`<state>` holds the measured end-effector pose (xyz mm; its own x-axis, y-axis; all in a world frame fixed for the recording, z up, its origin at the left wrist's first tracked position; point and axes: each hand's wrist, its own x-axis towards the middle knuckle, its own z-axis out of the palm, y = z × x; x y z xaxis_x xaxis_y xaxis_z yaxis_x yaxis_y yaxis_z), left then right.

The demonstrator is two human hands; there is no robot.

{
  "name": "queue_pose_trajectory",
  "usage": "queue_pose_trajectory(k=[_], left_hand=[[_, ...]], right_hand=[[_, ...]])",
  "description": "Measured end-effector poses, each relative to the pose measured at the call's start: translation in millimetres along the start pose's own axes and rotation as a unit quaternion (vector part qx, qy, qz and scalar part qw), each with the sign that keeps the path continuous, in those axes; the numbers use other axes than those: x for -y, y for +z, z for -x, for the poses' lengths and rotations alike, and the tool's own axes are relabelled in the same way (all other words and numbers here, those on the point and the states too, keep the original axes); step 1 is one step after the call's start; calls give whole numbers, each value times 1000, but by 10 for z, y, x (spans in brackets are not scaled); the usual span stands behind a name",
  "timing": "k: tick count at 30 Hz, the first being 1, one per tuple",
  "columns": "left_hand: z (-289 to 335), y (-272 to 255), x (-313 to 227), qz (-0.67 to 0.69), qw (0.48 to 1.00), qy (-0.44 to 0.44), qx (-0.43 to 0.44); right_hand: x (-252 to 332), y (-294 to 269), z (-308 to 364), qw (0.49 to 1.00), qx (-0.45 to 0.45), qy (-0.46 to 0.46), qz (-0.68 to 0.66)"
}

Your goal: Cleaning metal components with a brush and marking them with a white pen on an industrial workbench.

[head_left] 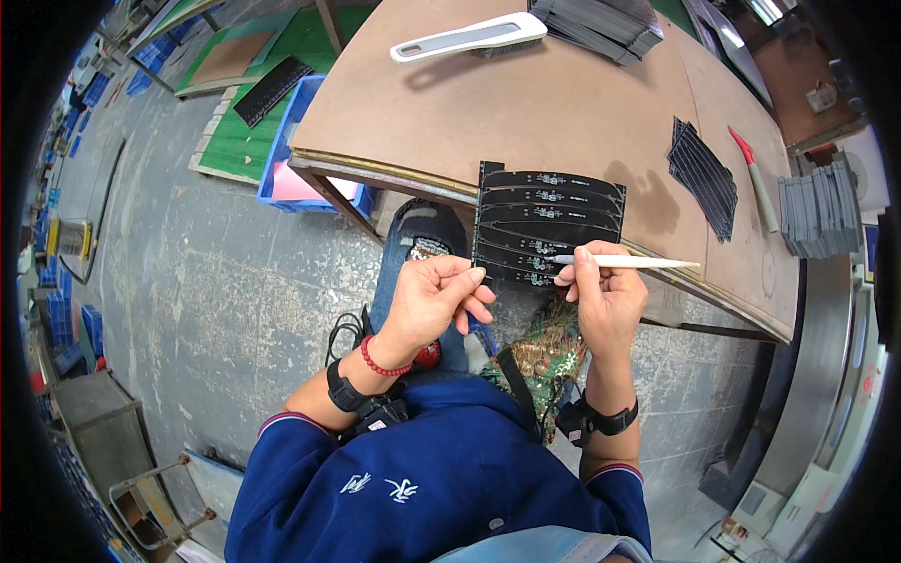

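Observation:
A black circuit board panel (554, 228), made up of several curved strips with small pale parts and markings, is held up over the table's front edge. At its near left corner my left hand (437, 298) is closed, thumb and forefinger pinching the panel's edge. My right hand (606, 296) grips a slim white pen-shaped tool (648, 262) by the panel's near right corner. The tool lies nearly level, its thin grey end pointing left over the strips nearest me. Whether the right fingers also touch the panel is hard to see.
On the brown table (375, 113) lie a white-handled brush (469, 38), a stack of dark boards (601, 23), fanned black strips (702, 178) and a red-and-white pen-like tool (755, 178). Grey stacked pieces (818, 211) stand at the right. A blue bin (282, 155) sits left of the table.

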<state>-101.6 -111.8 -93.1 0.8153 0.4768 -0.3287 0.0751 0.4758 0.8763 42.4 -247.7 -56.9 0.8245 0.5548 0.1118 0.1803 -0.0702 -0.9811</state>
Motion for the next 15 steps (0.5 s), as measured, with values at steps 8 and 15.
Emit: queue_pose_trajectory(k=[8, 15], left_hand=[[-10, -10, 11, 3, 1000, -3, -3], [-6, 2, -1, -14, 1000, -12, 3]], right_hand=[[29, 100, 8, 1000, 13, -10, 10], [40, 255, 36, 999, 25, -20, 19]])
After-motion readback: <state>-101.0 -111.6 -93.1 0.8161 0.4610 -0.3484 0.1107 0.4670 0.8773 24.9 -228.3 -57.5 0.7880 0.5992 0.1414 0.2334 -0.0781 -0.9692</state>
